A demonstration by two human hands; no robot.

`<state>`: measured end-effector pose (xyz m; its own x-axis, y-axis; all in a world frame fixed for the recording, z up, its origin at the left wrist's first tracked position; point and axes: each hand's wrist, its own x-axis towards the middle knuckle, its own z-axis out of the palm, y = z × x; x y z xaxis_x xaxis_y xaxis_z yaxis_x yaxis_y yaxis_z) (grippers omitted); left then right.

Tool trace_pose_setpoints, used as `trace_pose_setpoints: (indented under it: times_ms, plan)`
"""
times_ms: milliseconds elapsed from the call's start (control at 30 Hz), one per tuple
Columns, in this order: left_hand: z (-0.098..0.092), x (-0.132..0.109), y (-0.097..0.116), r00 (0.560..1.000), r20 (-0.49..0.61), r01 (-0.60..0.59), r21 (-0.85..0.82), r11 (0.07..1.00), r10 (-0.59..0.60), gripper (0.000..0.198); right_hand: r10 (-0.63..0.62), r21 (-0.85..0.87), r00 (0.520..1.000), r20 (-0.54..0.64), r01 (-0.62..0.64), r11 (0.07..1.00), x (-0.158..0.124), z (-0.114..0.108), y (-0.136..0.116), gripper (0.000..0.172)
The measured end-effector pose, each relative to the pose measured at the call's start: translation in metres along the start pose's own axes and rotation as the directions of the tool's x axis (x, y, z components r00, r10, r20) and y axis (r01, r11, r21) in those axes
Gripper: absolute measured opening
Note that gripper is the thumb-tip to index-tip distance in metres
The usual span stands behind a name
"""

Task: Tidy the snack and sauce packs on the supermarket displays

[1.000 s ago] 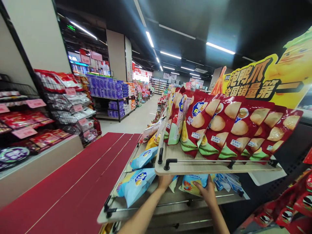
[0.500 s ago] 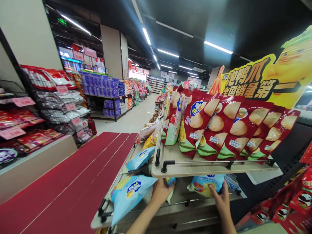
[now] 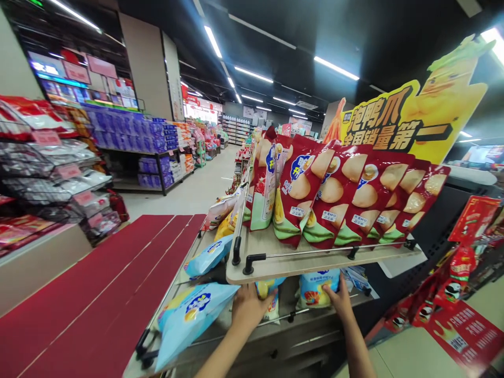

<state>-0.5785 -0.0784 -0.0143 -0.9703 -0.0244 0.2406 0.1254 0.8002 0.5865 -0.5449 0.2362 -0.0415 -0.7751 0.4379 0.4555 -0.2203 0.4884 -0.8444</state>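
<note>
My left hand (image 3: pixel 247 307) reaches under the upper wooden shelf (image 3: pixel 299 262) and closes on a yellow and blue snack bag (image 3: pixel 268 300) on the lower shelf (image 3: pixel 252 331). My right hand (image 3: pixel 339 298) holds the edge of another light blue snack bag (image 3: pixel 318 287) standing on the same lower shelf. A large light blue bag (image 3: pixel 189 317) lies at the lower shelf's left end, hanging over its metal rail. Red potato chip bags (image 3: pixel 346 197) lean in a row on the upper shelf.
A yellow cardboard sign (image 3: pixel 413 123) rises behind the display. A red platform (image 3: pixel 102 294) lies to the left, with wire racks of packets (image 3: pixel 51 178) beyond it. Red packets (image 3: pixel 457 273) hang at the right. An aisle with purple goods (image 3: pixel 129 136) runs ahead.
The view has swung right and closer. My left hand has closed further round its bag, and my right hand has slid left along the lower shelf with the light blue bag.
</note>
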Motion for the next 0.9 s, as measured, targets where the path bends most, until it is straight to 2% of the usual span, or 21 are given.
trace_pose_setpoints:
  times_ms: [100, 200, 267, 333, 433, 533, 600, 667, 733, 800, 900]
  plan:
    - [0.003, 0.0, 0.002, 0.998, 0.053, -0.025, 0.13, 0.991, 0.019, 0.062, -0.134, -0.286, 0.979, -0.152, 0.086, 0.954, -0.032, 0.015, -0.005, 0.089]
    - [0.005, 0.007, -0.003, 0.986, 0.157, 0.045, 0.08, 0.996, -0.057, 0.058, -0.245, -0.523, 0.906, -0.347, 0.03, 0.852, -0.069, 0.034, -0.012, 0.098]
    - [0.008, 0.012, -0.009, 0.968, 0.221, 0.115, 0.019, 0.993, -0.117, 0.059, -0.28, -0.593, 0.907, -0.316, 0.041, 0.804, -0.086, 0.047, -0.011, 0.107]
    - [0.011, 0.015, -0.014, 0.967, 0.213, 0.149, -0.021, 0.989, -0.141, 0.06, -0.273, -0.635, 0.933, -0.233, 0.067, 0.77, -0.092, 0.057, -0.007, 0.113]
    - [0.014, 0.015, -0.017, 0.991, 0.086, 0.109, -0.124, 0.986, -0.099, 0.054, -0.243, -0.67, 0.951, -0.189, 0.056, 0.74, -0.087, 0.067, 0.006, 0.115]
    - [0.02, 0.012, -0.012, 0.993, -0.069, 0.077, -0.207, 0.975, -0.093, 0.052, -0.227, -0.693, 0.957, -0.181, 0.039, 0.72, -0.078, 0.07, 0.017, 0.118]
    - [0.026, 0.01, -0.005, 0.989, -0.125, 0.056, -0.141, 0.988, -0.074, 0.058, -0.21, -0.699, 0.964, -0.166, 0.036, 0.715, -0.077, 0.069, 0.019, 0.122]
    - [0.037, 0.009, 0.002, 0.992, -0.125, -0.005, -0.046, 0.999, -0.001, 0.063, -0.205, -0.695, 0.965, -0.165, 0.034, 0.719, -0.077, 0.066, 0.014, 0.125]
    - [0.049, 0.007, 0.007, 0.99, -0.095, -0.107, -0.024, 0.994, 0.104, 0.064, -0.24, -0.69, 0.95, -0.201, 0.037, 0.723, -0.076, 0.063, 0.002, 0.122]
    - [0.061, 0.004, 0.009, 0.982, -0.064, -0.179, -0.047, 0.983, 0.176, 0.06, -0.328, -0.687, 0.917, -0.228, 0.087, 0.721, -0.074, 0.059, -0.014, 0.119]
    - [0.066, -0.003, 0.006, 0.981, -0.017, -0.195, -0.048, 0.98, 0.195, 0.059, -0.49, -0.683, 0.847, -0.205, 0.235, 0.692, -0.065, 0.054, -0.042, 0.12]
